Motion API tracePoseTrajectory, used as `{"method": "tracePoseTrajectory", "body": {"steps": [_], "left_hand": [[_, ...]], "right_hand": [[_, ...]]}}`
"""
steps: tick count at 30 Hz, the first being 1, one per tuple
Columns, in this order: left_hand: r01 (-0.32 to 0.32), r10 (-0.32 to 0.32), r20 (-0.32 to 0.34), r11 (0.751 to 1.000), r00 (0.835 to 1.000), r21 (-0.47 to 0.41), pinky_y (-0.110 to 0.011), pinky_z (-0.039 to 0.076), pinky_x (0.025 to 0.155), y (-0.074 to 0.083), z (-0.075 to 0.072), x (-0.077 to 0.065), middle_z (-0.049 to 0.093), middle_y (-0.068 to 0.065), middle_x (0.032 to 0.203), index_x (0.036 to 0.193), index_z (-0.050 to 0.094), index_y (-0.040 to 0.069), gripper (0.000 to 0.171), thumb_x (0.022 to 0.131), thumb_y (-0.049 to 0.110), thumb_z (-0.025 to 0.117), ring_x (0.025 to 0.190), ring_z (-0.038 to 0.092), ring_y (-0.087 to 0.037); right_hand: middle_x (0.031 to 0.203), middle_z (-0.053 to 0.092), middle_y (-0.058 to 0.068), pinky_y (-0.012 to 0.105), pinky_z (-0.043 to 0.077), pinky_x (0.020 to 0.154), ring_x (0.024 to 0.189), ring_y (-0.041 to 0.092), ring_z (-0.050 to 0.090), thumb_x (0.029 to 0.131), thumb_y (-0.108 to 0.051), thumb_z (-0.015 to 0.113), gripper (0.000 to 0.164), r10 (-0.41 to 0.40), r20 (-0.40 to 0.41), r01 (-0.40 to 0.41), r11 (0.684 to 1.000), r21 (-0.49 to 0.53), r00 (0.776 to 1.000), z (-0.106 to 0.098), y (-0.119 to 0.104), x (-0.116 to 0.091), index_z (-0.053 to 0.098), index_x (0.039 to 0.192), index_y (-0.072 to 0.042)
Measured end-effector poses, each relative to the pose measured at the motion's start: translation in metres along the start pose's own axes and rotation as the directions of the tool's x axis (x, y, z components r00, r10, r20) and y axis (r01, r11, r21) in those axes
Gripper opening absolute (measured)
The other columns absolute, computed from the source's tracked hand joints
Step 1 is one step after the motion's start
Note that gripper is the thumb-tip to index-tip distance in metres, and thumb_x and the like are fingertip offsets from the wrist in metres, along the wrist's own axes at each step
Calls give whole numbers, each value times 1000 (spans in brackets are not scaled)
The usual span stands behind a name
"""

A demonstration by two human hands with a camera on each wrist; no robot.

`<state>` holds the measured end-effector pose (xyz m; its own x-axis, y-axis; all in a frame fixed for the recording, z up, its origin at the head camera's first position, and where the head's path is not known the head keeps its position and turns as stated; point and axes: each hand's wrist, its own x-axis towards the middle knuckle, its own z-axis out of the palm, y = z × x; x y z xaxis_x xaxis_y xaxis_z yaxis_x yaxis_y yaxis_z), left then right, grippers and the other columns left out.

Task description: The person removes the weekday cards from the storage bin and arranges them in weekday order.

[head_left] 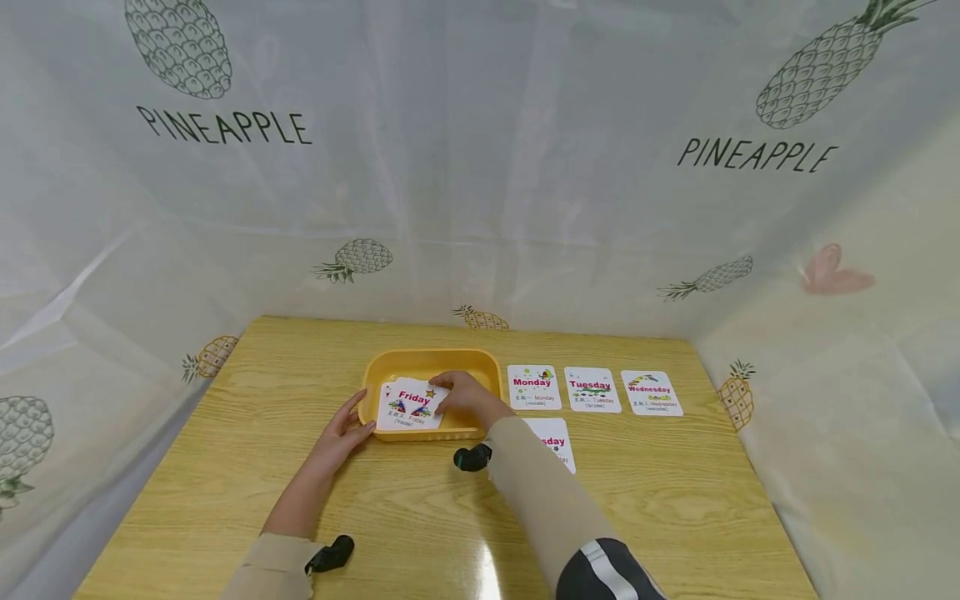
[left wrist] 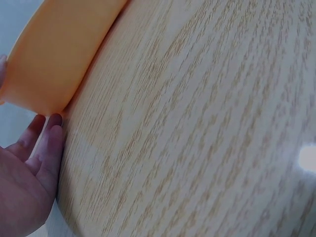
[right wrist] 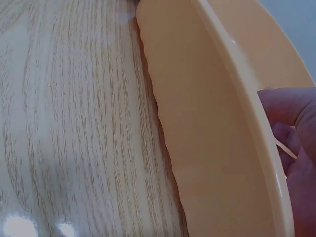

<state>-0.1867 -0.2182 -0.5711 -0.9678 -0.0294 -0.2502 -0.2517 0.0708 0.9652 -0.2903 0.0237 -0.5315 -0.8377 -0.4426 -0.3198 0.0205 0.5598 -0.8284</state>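
A yellow plastic tray [head_left: 480, 364] lies on the table with white day-of-the-week cards in its left part, the Friday card [head_left: 408, 406] on top. My right hand [head_left: 467, 394] reaches into the tray and pinches the Friday card at its right edge; in the right wrist view its thumb [right wrist: 284, 104] shows behind the tray wall, the card hidden. My left hand [head_left: 341, 437] rests against the tray's near left corner, thumb and fingers spread along the outside. Seen from the left wrist, its fingertips [left wrist: 53, 121] are right at the base of the tray.
To the right, Monday [head_left: 533, 390], Tuesday [head_left: 592, 390] and Wednesday [head_left: 650, 393] cards lie in a row. Below Monday, another card [head_left: 557, 435] is partly covered by the right sleeve [head_left: 540, 492]. A pineapple-print sheet [head_left: 480, 192] hangs around the wooden table [head_left: 675, 500].
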Motion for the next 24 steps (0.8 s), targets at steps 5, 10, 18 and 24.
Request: {"method": "tracePoseTrajectory", "body": {"steps": [5, 10, 18, 24], "left_hand": [[4, -4, -6, 1000, 1000, -8, -31, 46, 81, 0, 2, 0, 39, -22, 145, 155, 28, 21, 69, 96, 13, 63, 101, 54, -12], [-4, 4, -5, 1000, 1000, -7, -30, 46, 80, 1, 2, -1, 39, -22, 146, 155, 27, 21, 69, 96, 13, 63, 100, 54, -11], [-6, 6, -8, 1000, 1000, -19, -29, 46, 78, 1, 2, -1, 38, -23, 146, 155, 27, 20, 69, 97, 10, 62, 94, 54, -8], [1, -1, 4, 1000, 1000, -31, -30, 45, 80, 2, 1, -1, 35, -23, 149, 156, 25, 22, 70, 97, 11, 61, 95, 54, -7]], "right_hand": [[134, 57, 8, 37, 39, 103, 126, 26, 47, 82, 3, 75, 51, -3, -4, 3, 1000, 2, 1000, 0, 2, 0, 61, 130, -6], [131, 59, 9, 35, 41, 101, 125, 26, 49, 81, 5, 75, 49, -17, -15, 17, 1000, 6, 1000, 1, 4, 3, 62, 128, -4], [111, 62, 7, 31, 49, 83, 101, 23, 54, 77, 10, 75, 43, -27, -132, 32, 999, 32, 991, 2, 5, 8, 68, 117, -5], [104, 59, 6, 29, 51, 73, 91, 21, 53, 78, 11, 75, 40, -25, -180, 39, 997, 73, 983, 2, 7, 8, 69, 114, -6]]}}
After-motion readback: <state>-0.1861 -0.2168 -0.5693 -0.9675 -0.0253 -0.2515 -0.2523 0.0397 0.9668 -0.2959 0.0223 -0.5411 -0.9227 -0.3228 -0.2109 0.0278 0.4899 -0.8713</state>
